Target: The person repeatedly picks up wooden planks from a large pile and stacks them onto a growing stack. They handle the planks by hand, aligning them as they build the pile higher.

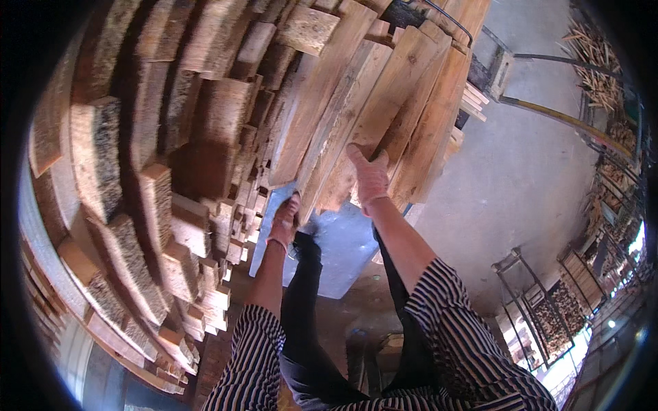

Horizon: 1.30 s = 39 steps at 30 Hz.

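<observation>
Long wooden planks lie side by side in front of me, their near ends over a blue-grey metal sheet (336, 257). My right hand (371, 177), in a pinkish glove, is closed on the near end of a narrow plank (416, 109) that lies tilted against its neighbours. Its thumb lies to the left and the fingertips are partly hidden. To the left and nearer, my gloved left hand (284, 219) is closed at the near end of another plank (330, 137); its fingers are only partly visible.
Tall stacks of boards (96, 157) rise close on my left. A metal frame (507, 75) stands beyond the planks at right, on a concrete floor (493, 192). Thin wood strips (593, 65) lie heaped at far right, and a metal rack (531, 301) stands at lower right.
</observation>
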Each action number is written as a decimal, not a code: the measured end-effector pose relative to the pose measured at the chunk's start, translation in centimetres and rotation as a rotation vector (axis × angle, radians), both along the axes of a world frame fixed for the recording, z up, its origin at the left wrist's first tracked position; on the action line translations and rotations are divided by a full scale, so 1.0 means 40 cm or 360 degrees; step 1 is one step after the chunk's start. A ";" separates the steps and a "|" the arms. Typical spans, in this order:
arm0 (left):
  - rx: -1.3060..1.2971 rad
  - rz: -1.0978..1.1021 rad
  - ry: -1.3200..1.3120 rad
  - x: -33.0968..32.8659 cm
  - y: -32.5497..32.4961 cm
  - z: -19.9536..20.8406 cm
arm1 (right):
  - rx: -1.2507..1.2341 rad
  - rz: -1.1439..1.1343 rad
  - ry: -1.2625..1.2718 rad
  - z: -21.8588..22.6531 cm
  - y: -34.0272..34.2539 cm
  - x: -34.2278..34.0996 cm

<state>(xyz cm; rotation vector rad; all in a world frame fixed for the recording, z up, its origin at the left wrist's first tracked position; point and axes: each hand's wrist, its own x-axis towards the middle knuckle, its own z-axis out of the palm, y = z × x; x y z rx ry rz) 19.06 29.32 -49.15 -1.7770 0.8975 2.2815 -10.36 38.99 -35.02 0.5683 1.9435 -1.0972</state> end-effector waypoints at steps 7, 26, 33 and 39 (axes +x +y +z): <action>0.0352 -0.0346 0.0541 0.008 0.117 0.312 | -0.0557 -0.0013 -0.0043 0.055 0.206 -0.081; 0.0214 -0.0316 0.0348 -0.291 0.262 0.943 | -0.1133 -0.0497 -0.0402 0.551 0.440 -0.106; -0.0972 -0.1569 0.0290 -0.345 0.365 0.987 | -0.0291 0.0658 0.0088 0.405 0.340 -0.025; -0.1432 -0.1343 0.0039 -0.398 0.102 0.593 | -0.0627 -0.0200 -0.0660 0.388 0.410 -0.042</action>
